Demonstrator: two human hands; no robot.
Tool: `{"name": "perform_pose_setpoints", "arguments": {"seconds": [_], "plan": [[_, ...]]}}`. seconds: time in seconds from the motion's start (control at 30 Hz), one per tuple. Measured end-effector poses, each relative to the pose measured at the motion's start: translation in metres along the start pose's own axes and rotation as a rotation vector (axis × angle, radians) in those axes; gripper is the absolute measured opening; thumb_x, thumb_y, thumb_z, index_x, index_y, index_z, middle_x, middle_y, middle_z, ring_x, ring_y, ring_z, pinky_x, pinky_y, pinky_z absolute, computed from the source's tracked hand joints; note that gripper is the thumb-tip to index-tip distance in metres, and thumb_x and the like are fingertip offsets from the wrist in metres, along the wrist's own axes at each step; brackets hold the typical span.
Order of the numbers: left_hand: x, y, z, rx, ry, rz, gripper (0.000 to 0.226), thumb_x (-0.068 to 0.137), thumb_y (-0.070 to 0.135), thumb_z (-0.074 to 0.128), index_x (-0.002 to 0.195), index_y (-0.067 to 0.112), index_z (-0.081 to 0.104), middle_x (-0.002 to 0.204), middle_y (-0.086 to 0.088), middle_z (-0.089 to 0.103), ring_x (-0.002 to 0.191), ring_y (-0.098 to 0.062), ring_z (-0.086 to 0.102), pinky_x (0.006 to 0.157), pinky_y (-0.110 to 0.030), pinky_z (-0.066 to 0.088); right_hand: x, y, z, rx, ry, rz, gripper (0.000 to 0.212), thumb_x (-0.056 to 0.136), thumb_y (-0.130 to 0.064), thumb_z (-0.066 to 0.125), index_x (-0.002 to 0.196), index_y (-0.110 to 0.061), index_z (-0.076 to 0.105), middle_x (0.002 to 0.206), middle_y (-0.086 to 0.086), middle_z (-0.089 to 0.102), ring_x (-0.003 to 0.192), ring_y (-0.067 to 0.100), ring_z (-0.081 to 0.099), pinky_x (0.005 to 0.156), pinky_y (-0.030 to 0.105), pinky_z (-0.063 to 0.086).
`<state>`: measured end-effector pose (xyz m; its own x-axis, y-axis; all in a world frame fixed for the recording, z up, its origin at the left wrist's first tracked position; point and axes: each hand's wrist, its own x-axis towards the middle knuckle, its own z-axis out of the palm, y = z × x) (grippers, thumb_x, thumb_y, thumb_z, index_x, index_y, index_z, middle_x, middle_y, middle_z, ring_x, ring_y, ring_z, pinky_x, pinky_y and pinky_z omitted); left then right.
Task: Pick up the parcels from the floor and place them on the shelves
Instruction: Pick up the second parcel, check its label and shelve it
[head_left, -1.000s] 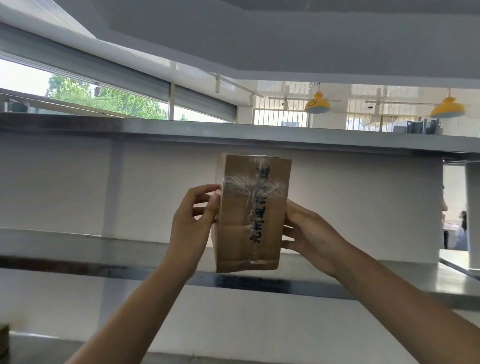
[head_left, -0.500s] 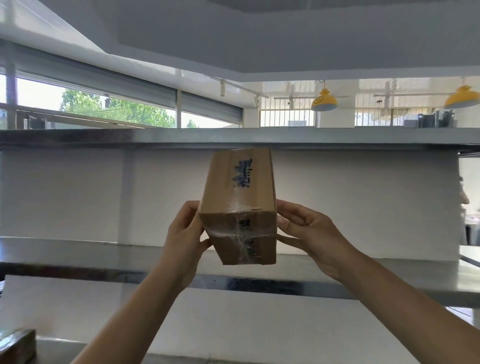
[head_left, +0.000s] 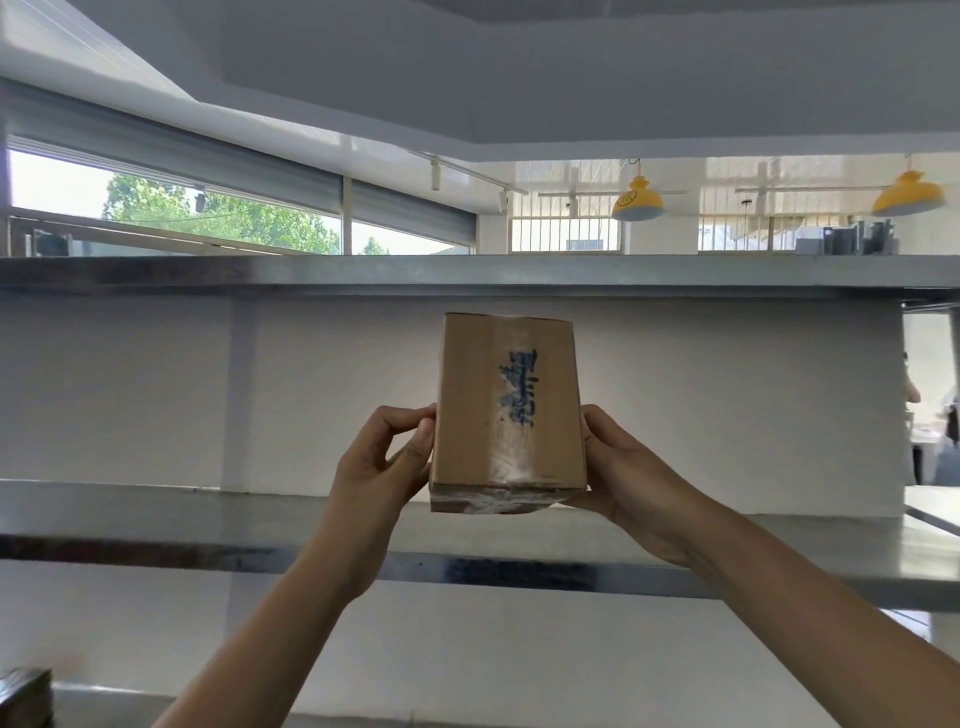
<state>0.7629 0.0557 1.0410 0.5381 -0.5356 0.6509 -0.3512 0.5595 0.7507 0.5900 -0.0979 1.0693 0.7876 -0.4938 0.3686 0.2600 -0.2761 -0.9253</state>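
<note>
A brown cardboard parcel (head_left: 506, 405), taped and printed with blue characters, is held upright between both hands in front of the metal shelving. My left hand (head_left: 379, 467) grips its left side with fingertips. My right hand (head_left: 618, 467) cups its right side and lower corner. The parcel's bottom edge hovers over the middle shelf (head_left: 156, 519), whose steel surface runs across the view. Whether the parcel touches the shelf I cannot tell.
An upper shelf (head_left: 260, 273) runs across just above the parcel. A lower shelf (head_left: 104, 706) shows at the bottom, with a dark boxy object (head_left: 23, 696) at its left end. A white wall backs the shelves. A person (head_left: 909, 395) stands far right.
The parcel has been tipped back so its broad printed face points at me, and it has moved slightly right and forward toward the middle shelf. Both hands kept their hold.
</note>
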Motion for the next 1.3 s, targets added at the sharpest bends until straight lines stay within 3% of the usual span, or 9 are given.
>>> {"name": "perform_pose_setpoints", "arguments": {"seconds": [0.1, 0.3, 0.43, 0.53, 0.63, 0.73, 0.87, 1.1, 1.3], "plan": [[-0.001, -0.004, -0.001, -0.038, -0.028, -0.035, 0.047, 0.088, 0.045, 0.06, 0.107, 0.002, 0.06, 0.106, 0.0, 0.073, 0.099, -0.019, 0.067, 0.088, -0.044, 0.058, 0.001, 0.007, 0.0, 0.0, 0.018, -0.023, 0.035, 0.104, -0.038, 0.041, 0.125, -0.013, 0.054, 0.083, -0.009, 0.069, 0.079, 0.004, 0.063, 0.1, 0.044, 0.053], [-0.006, -0.012, 0.001, -0.17, -0.052, -0.117, 0.038, 0.096, 0.043, 0.049, 0.098, 0.005, 0.051, 0.085, 0.003, 0.069, 0.079, -0.014, 0.065, 0.061, -0.03, 0.058, 0.007, 0.018, -0.003, 0.016, 0.028, -0.097, 0.035, 0.099, -0.033, 0.051, 0.128, -0.015, 0.053, 0.129, -0.002, 0.065, 0.116, 0.015, 0.061, 0.093, 0.037, 0.052], [-0.001, -0.014, -0.002, -0.2, -0.003, -0.16, 0.048, 0.087, 0.053, 0.055, 0.101, 0.006, 0.057, 0.098, -0.018, 0.064, 0.092, -0.035, 0.061, 0.079, -0.052, 0.057, 0.007, 0.027, -0.002, -0.01, 0.028, -0.142, 0.042, 0.088, -0.032, 0.063, 0.115, -0.003, 0.049, 0.145, -0.007, 0.056, 0.128, 0.016, 0.058, 0.102, 0.041, 0.052], [0.002, -0.012, -0.006, -0.13, -0.037, -0.099, 0.036, 0.084, 0.048, 0.059, 0.093, 0.013, 0.061, 0.093, -0.002, 0.069, 0.086, -0.024, 0.063, 0.061, -0.037, 0.058, 0.006, 0.033, 0.001, 0.055, 0.068, -0.17, 0.031, 0.093, -0.035, 0.058, 0.099, -0.006, 0.049, 0.124, -0.003, 0.069, 0.113, 0.018, 0.066, 0.091, 0.037, 0.054], [0.003, -0.01, -0.008, -0.019, -0.109, -0.039, 0.049, 0.084, 0.046, 0.061, 0.128, 0.025, 0.061, 0.124, 0.004, 0.066, 0.111, -0.023, 0.066, 0.076, -0.045, 0.063, 0.007, 0.032, 0.004, 0.087, 0.113, -0.191, 0.023, 0.1, -0.032, 0.049, 0.091, -0.011, 0.048, 0.089, -0.003, 0.075, 0.084, 0.011, 0.069, 0.085, 0.037, 0.052], [0.003, -0.008, -0.013, 0.105, -0.172, 0.005, 0.054, 0.093, 0.043, 0.057, 0.146, 0.042, 0.048, 0.143, 0.014, 0.056, 0.127, -0.015, 0.061, 0.098, -0.052, 0.056, 0.007, 0.031, 0.005, 0.063, 0.102, -0.226, 0.019, 0.099, -0.03, 0.05, 0.099, -0.011, 0.05, 0.09, -0.001, 0.077, 0.083, 0.01, 0.07, 0.09, 0.04, 0.051], [0.003, -0.004, -0.02, 0.244, -0.204, 0.056, 0.05, 0.098, 0.035, 0.053, 0.147, 0.041, 0.047, 0.138, 0.016, 0.056, 0.13, -0.006, 0.058, 0.113, -0.047, 0.046, 0.008, 0.024, -0.002, -0.059, 0.075, -0.277, 0.044, 0.086, -0.045, 0.063, 0.12, -0.019, 0.053, 0.122, 0.003, 0.073, 0.116, 0.021, 0.066, 0.106, 0.05, 0.046], [0.002, -0.005, -0.032, 0.241, -0.263, -0.009, 0.055, 0.097, 0.016, 0.061, 0.145, 0.04, 0.05, 0.146, 0.027, 0.054, 0.132, -0.004, 0.057, 0.108, -0.042, 0.051, 0.011, 0.022, -0.017, -0.15, -0.043, -0.329, 0.067, 0.094, -0.002, 0.061, 0.15, -0.032, 0.037, 0.149, -0.021, 0.048, 0.136, -0.003, 0.046, 0.105, 0.019, 0.045], [-0.002, -0.012, -0.04, 0.206, -0.346, -0.048, 0.077, 0.095, -0.018, 0.051, 0.147, 0.038, 0.045, 0.152, 0.023, 0.049, 0.14, -0.005, 0.048, 0.105, -0.037, 0.053, 0.01, 0.04, -0.013, -0.112, -0.015, -0.3, 0.074, 0.087, 0.009, 0.065, 0.148, -0.022, 0.038, 0.153, -0.011, 0.046, 0.131, 0.001, 0.053, 0.096, 0.018, 0.052]]}}
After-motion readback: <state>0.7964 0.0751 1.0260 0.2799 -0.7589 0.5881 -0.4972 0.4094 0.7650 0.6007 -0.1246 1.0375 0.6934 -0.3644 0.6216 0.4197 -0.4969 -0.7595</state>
